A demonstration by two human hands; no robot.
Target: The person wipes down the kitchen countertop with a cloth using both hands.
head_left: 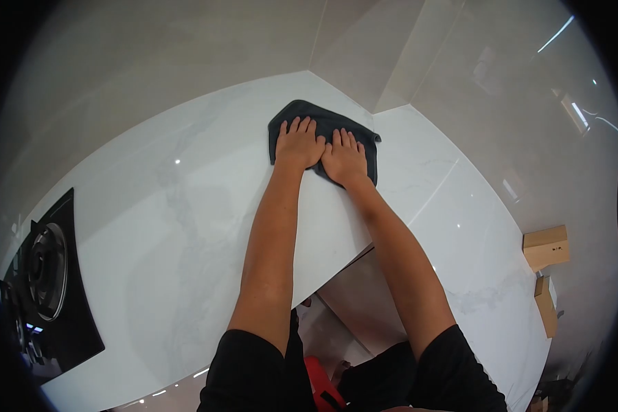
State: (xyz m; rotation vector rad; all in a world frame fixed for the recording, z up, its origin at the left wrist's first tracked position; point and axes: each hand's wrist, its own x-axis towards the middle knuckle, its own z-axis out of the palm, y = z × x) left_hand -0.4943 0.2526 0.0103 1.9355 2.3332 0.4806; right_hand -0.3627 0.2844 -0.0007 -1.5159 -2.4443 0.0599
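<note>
A dark grey cloth [331, 121] lies spread on the white marbled countertop [185, 226], close to the inner corner of the wall. My left hand [299, 145] presses flat on the cloth's left part, fingers stretched out and pointing away from me. Beside it, my right hand [345, 159] rests flat on the right part, its fingers also extended. The two thumbs meet or nearly meet in the middle. One cloth corner sticks out past my right hand and curls up slightly.
A black gas hob [51, 275] is set into the counter on the left. Two cardboard boxes [546, 248] stand at the right edge. Glossy wall panels [185, 48] rise behind the counter. Its inner front edge [333, 273] runs just before my body.
</note>
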